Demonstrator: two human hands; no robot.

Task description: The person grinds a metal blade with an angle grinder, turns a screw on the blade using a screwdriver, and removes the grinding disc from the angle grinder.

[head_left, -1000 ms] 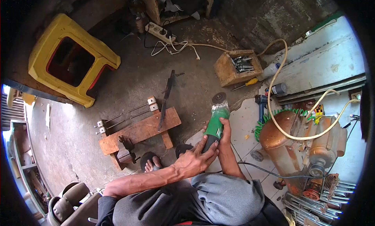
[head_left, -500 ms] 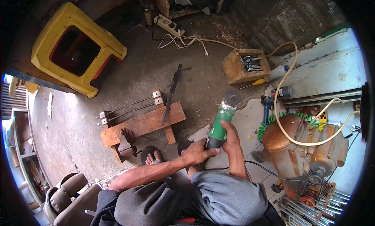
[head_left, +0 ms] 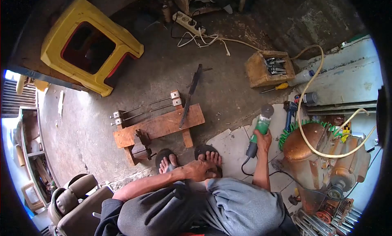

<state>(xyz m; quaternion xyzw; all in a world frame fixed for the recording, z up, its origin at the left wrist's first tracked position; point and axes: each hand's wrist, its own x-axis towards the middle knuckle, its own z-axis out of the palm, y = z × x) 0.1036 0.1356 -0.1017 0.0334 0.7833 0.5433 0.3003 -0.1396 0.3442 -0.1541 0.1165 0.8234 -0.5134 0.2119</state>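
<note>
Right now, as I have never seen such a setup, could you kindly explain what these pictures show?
There is no robot: these are a person's two bare hands. Every picture comes from one camera worn on the head, looking forward and down. The right hand grips a green power grinder; no tool shows in the left hand. On the floor ahead stands a low wooden bench with a vise at one end and a dark metal strip lying partly across it. Farther off are a wooden box of metal pieces and a power strip.
</note>
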